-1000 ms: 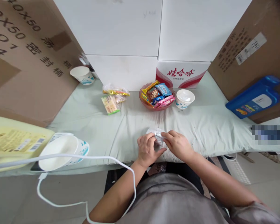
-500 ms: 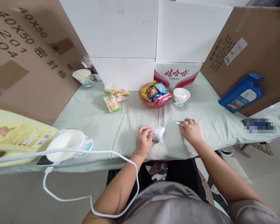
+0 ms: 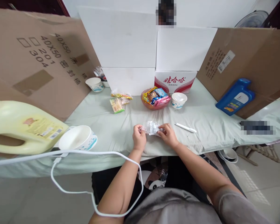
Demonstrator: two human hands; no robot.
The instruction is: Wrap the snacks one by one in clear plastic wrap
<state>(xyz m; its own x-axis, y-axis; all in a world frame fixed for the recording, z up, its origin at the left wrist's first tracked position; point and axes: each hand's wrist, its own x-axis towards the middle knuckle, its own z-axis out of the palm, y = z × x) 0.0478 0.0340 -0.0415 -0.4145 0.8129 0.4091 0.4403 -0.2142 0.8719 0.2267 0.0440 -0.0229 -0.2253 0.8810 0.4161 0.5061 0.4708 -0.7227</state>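
Note:
A crinkled clear plastic packet [image 3: 152, 127] is stretched between both hands, low over the front of the cloth. My left hand [image 3: 139, 137] pinches its left end. At its right end, the thumb and fingers of my right hand [image 3: 168, 135] are closed on it. What the packet contains is too unclear to make out. To the right of my right hand lies a slim white utility knife [image 3: 185, 127], flat on the cloth and touched by neither hand. Beyond the hands stands a reddish bowl [image 3: 156, 107] of wrapped snacks, beside a white paper cup [image 3: 179, 100].
Snack packets [image 3: 118, 104] lie left of the bowl. A pale yellow jug [image 3: 25, 124], a paper bowl [image 3: 76, 137] and a white cable [image 3: 95, 152] occupy the left front. A blue bottle [image 3: 235, 97] leans on the right cardboard box [image 3: 254, 59]. White boxes [image 3: 128, 81] wall the back.
My right hand has let go of the white knife, now lying on the cloth, and moved left to grip the packet's right end. The packet is held between both hands. The view has shifted slightly.

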